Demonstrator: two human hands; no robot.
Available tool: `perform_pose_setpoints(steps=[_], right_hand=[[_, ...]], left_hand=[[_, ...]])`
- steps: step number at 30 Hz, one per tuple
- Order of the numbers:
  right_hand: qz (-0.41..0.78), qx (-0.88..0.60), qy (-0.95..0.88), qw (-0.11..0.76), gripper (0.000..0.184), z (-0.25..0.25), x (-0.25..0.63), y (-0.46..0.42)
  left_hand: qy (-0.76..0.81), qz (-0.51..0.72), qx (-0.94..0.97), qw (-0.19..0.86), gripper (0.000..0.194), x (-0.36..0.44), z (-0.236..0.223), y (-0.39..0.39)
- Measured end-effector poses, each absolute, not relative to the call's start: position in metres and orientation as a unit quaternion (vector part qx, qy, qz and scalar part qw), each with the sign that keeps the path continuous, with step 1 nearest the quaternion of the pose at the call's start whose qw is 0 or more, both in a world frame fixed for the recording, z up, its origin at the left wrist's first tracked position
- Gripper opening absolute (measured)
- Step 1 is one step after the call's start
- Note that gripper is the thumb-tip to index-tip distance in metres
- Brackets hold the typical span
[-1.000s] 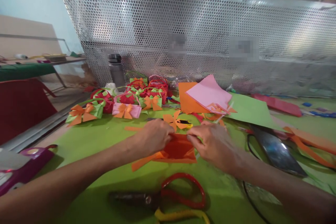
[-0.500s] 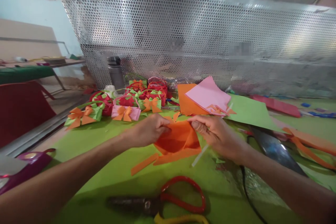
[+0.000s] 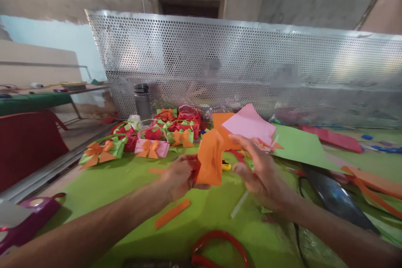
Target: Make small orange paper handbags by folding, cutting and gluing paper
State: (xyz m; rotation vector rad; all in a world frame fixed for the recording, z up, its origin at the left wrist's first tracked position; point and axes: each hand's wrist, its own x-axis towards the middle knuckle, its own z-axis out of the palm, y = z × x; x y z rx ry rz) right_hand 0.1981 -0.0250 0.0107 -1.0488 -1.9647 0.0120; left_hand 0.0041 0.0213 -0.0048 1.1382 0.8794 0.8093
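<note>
My left hand [image 3: 180,174] pinches a folded orange paper piece [image 3: 210,158] and holds it upright above the green table cover [image 3: 109,180]. My right hand [image 3: 260,169] is just to the right of the paper, fingers spread, with one fingertip near its top edge. A loose orange paper strip [image 3: 172,213] lies on the cover below my left hand. A thin white stick [image 3: 239,204] lies under my right hand.
Several paper baskets with orange bows [image 3: 150,134] stand at the back left beside a grey bottle [image 3: 143,100]. Orange, pink [image 3: 249,123] and green sheets [image 3: 298,144] lie behind my hands. Red-handled scissors [image 3: 220,249] are at the near edge; a perforated metal screen [image 3: 251,63] closes the back.
The orange paper has been lifted off the table and turned upright in my left hand. My right hand has let go of it and spread its fingers. The view has tilted upward.
</note>
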Motion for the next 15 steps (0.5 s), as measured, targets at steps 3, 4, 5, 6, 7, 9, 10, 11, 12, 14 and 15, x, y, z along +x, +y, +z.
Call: perform_pose_setpoints(steps=[3, 4, 5, 6, 7, 9, 10, 11, 12, 14, 15], right_hand=[[-0.078, -0.430, -0.822, 0.366, 0.079, 0.001, 0.187, -0.031], [-0.088, -0.443, -0.822, 0.348, 0.086, -0.003, 0.184, -0.032], [-0.090, -0.456, -0.819, 0.336, 0.089, -0.007, 0.181, -0.032], [-0.084, -0.469, -0.817, 0.326, 0.089, -0.011, 0.179, -0.030], [-0.074, -0.477, -0.815, 0.322, 0.087, -0.014, 0.178, -0.028], [-0.042, -0.481, -0.814, 0.322, 0.075, -0.018, 0.179, -0.024], [-0.025, -0.475, -0.817, 0.326, 0.068, -0.018, 0.180, -0.022], [-0.009, -0.467, -0.820, 0.331, 0.061, -0.017, 0.181, -0.021], [0.005, -0.458, -0.823, 0.337, 0.055, -0.015, 0.182, -0.021], [0.030, -0.451, -0.822, 0.347, 0.047, -0.011, 0.183, -0.021], [0.041, -0.454, -0.817, 0.353, 0.044, -0.009, 0.183, -0.022]], left_hand=[[0.394, 0.396, 0.429, 0.710, 0.020, 0.011, -0.007, 0.018], [0.395, 0.409, 0.403, 0.717, 0.022, 0.014, -0.007, 0.015], [0.395, 0.418, 0.378, 0.725, 0.022, 0.016, -0.008, 0.012], [0.394, 0.423, 0.360, 0.732, 0.023, 0.018, -0.008, 0.009], [0.392, 0.424, 0.349, 0.738, 0.023, 0.020, -0.009, 0.007], [0.390, 0.422, 0.342, 0.744, 0.023, 0.022, -0.010, 0.003], [0.390, 0.424, 0.336, 0.745, 0.023, 0.023, -0.011, 0.002], [0.393, 0.427, 0.333, 0.743, 0.023, 0.023, -0.011, 0.001], [0.395, 0.432, 0.333, 0.739, 0.023, 0.023, -0.012, 0.001], [0.395, 0.435, 0.333, 0.737, 0.023, 0.022, -0.013, 0.002], [0.394, 0.434, 0.334, 0.738, 0.023, 0.022, -0.013, 0.001]])
